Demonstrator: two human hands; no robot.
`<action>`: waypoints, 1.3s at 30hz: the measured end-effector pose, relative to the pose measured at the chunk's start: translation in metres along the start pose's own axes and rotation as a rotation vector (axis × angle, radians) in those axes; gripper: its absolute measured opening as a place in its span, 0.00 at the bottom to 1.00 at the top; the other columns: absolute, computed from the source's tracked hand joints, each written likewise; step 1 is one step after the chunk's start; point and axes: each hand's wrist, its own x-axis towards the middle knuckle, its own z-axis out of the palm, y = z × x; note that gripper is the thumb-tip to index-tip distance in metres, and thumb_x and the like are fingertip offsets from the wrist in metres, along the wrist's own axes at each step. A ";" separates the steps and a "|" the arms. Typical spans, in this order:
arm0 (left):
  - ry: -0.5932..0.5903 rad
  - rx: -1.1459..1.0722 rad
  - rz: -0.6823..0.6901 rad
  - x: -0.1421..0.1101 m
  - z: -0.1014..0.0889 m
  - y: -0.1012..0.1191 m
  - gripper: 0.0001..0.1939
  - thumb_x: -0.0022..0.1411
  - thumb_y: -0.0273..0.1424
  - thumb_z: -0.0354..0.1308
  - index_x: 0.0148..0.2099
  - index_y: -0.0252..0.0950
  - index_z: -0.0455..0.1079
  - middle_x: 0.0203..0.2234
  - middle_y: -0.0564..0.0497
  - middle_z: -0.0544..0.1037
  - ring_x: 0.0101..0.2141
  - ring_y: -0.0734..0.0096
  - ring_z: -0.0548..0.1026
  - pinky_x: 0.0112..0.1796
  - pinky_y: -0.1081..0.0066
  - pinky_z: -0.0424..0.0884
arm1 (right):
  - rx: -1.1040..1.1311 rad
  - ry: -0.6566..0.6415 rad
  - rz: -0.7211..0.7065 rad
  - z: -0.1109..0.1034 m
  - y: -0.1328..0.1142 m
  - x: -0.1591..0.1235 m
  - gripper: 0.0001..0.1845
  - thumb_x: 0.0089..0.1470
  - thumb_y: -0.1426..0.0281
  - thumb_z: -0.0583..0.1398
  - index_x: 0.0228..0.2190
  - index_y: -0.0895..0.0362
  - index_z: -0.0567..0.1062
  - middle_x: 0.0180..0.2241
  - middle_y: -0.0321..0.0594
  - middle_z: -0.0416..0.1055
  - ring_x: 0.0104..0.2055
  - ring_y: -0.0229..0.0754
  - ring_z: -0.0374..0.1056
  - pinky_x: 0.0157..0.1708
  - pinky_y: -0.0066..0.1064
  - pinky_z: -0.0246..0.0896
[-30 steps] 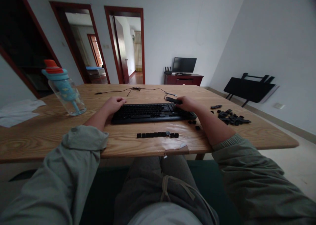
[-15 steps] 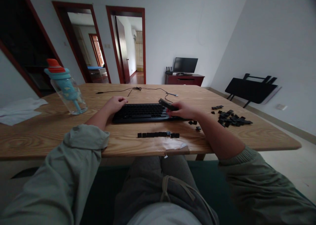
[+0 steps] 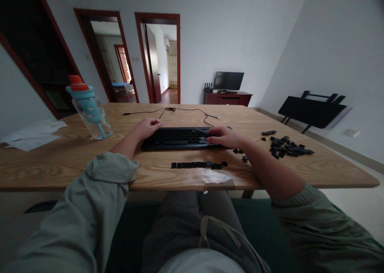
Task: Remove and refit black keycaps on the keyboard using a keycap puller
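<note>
A black keyboard (image 3: 177, 138) lies in the middle of the wooden table (image 3: 45, 165). My left hand (image 3: 148, 128) rests on its left end with curled fingers gripping the edge. My right hand (image 3: 224, 137) lies over the keyboard's right part, fingers pinched on a dark bar (image 3: 209, 134) that is pressed low against the keys. A row of black keycaps (image 3: 196, 165) lies in front of the keyboard. A few loose keycaps (image 3: 240, 151) sit by my right wrist. A pile of keycaps (image 3: 288, 147) lies further right.
A clear bottle with a blue and orange lid (image 3: 89, 113) stands at the left. White paper (image 3: 33, 134) lies at the far left. The keyboard's cable (image 3: 180, 110) runs behind it. A folded black table (image 3: 313, 111) leans on the right wall.
My right hand lifted the dark bar from the keyboard's far right, carried it left and lowered it onto the keys. The left hand stayed put. The camera shifted slightly.
</note>
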 end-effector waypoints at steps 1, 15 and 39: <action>0.001 -0.011 0.004 0.000 0.000 0.001 0.22 0.56 0.47 0.56 0.39 0.34 0.79 0.34 0.46 0.82 0.37 0.58 0.76 0.41 0.64 0.69 | -0.035 0.050 -0.001 0.000 0.002 0.001 0.18 0.57 0.55 0.62 0.40 0.56 0.79 0.35 0.40 0.77 0.35 0.42 0.68 0.35 0.32 0.61; 0.076 -0.010 -0.094 0.004 -0.002 -0.014 0.19 0.54 0.45 0.56 0.35 0.35 0.78 0.31 0.47 0.81 0.36 0.57 0.75 0.38 0.65 0.68 | -0.530 0.229 0.140 -0.007 0.035 0.012 0.19 0.59 0.54 0.61 0.40 0.54 0.84 0.40 0.49 0.80 0.43 0.53 0.73 0.43 0.39 0.66; 0.028 -0.086 -0.059 -0.001 -0.003 -0.015 0.18 0.51 0.47 0.59 0.33 0.37 0.77 0.24 0.51 0.75 0.29 0.64 0.70 0.33 0.67 0.64 | -0.218 0.785 0.258 -0.057 0.050 -0.046 0.15 0.50 0.67 0.58 0.35 0.59 0.83 0.27 0.42 0.77 0.27 0.42 0.67 0.32 0.34 0.62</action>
